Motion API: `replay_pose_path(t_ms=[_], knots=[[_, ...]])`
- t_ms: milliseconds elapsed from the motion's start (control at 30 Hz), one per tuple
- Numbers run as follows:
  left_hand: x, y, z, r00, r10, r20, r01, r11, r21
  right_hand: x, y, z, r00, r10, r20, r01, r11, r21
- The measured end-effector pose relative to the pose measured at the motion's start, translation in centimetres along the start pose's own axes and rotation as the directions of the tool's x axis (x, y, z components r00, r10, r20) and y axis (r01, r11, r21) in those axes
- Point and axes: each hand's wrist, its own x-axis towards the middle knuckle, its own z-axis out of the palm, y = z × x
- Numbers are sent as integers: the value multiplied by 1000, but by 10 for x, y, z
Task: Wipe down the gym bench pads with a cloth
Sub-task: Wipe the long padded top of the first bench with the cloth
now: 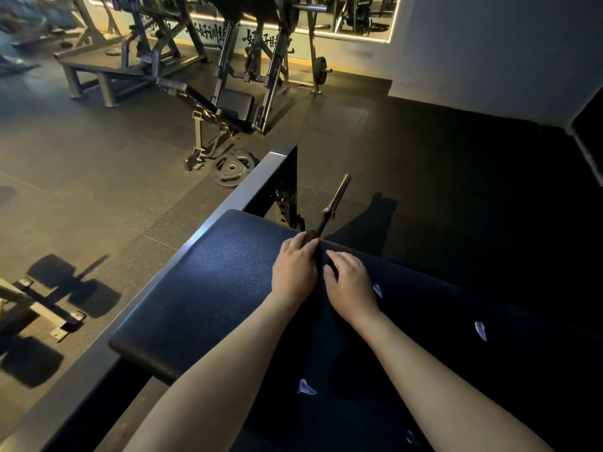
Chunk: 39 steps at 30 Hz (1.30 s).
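Observation:
A black padded bench pad [208, 288] lies in front of me, its grained surface catching light on the left. A dark cloth [440, 337] with small white marks is spread over the pad's right part. My left hand [295, 265] rests at the cloth's left edge near the pad's far rim, fingers curled onto the edge. My right hand [350, 282] lies on the cloth just beside it, its fingers bent and pinching the fabric. The two hands are almost touching.
A grey steel frame beam [241, 190] runs along the pad's left side. A barbell end [336, 200] pokes out just beyond my hands. A weight plate [232, 169] lies on the rubber floor, an adjustable bench [208, 106] stands behind it, and a bench foot [42, 311] sits lower left.

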Motion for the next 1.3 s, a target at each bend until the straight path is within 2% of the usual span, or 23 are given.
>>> replay_pose_path(t_ms=[133,233,267,333,400,467,533,633,700,800,900,967,1000,1067,1133,1200,1233,1300], knots=[[-12,23,6,982,175,77,-162,976,-142,-5,-1,-15,978,184,-98,-166,971,169],[-19,24,-16,954,266,135,-210,921,-329,-9,-2,-17,974,195,-117,-171,967,189],[-24,20,-24,958,256,132,-193,911,-364,-9,-4,-16,980,168,-112,-146,973,180],[-34,0,-36,991,131,16,-121,948,-295,-6,-14,-8,996,72,-57,-64,990,126],[-47,-23,-40,996,-23,-90,16,997,-78,-4,-24,5,998,-8,69,8,1000,-10],[-56,-38,-38,998,-38,-54,41,997,69,-3,-26,14,987,-27,159,50,988,-146],[-60,-43,-34,1000,6,-8,-5,992,130,4,-21,14,988,11,152,20,980,-199],[-60,-41,-32,1000,-1,-2,1,990,140,24,-14,8,983,160,86,-138,966,-218],[-60,-39,-33,1000,-19,-16,21,994,109,36,-15,12,980,181,76,-160,961,-227],[-58,-40,-33,999,-30,-44,33,997,66,40,-29,24,993,32,116,-17,992,-123],[-55,-42,-34,997,-58,-55,58,998,1,34,-41,29,959,-155,240,160,987,-2],[-55,-44,-34,996,-58,-69,57,998,-15,36,-36,27,940,-183,289,197,980,-22],[-55,-44,-34,996,-54,-73,53,999,-10,39,-30,24,950,-145,275,171,983,-71],[-54,-43,-33,996,-55,-70,55,998,-7,42,-22,17,981,13,194,23,983,-181],[-52,-42,-35,996,-60,-70,59,998,-22,42,-26,18,980,118,161,-81,972,-223],[-52,-44,-40,995,-71,-72,67,997,-46,43,-37,28,982,64,180,-25,977,-210],[-54,-47,-44,995,-60,-75,60,998,-5,44,-44,36,980,4,200,31,984,-176],[-67,-60,-52,995,-23,-93,40,982,186,46,-57,49,958,-125,257,147,987,-70]])
